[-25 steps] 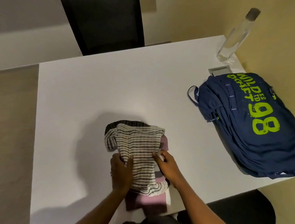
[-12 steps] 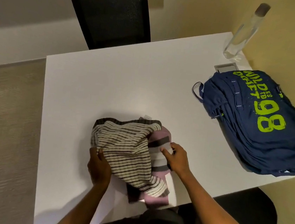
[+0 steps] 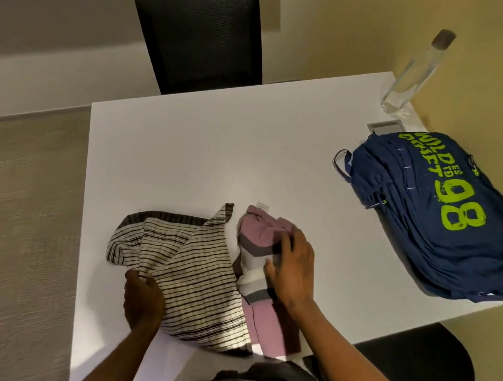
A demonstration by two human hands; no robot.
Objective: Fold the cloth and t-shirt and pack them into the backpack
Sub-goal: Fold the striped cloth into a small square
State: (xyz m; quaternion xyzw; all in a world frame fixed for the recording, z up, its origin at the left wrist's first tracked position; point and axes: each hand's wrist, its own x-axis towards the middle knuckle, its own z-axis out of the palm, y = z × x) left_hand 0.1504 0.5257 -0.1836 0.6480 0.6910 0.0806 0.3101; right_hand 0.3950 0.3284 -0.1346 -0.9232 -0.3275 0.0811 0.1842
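A cream cloth with thin dark stripes (image 3: pixel 191 265) lies crumpled on the white table (image 3: pixel 216 155) near its front edge. My left hand (image 3: pixel 142 298) grips its lower left edge. Just right of it lies a pink t-shirt with grey and white bands (image 3: pixel 260 254), partly folded, its lower end hanging at the table's edge. My right hand (image 3: pixel 293 268) rests flat on that t-shirt, fingers spread. The navy backpack with green "98" lettering (image 3: pixel 438 218) lies closed on the table's right side, about a hand's length from my right hand.
A clear water bottle (image 3: pixel 414 74) stands at the far right corner, behind a small grey cable hatch (image 3: pixel 384 127). A black mesh chair (image 3: pixel 199 31) faces the table's far edge. My own black seat (image 3: pixel 423 376) shows at the bottom right. A wall runs along the right.
My left hand has dragged the striped cloth leftward off the pink t-shirt, uncovering it. My right hand has spread flat on the t-shirt. The camera has moved closer.
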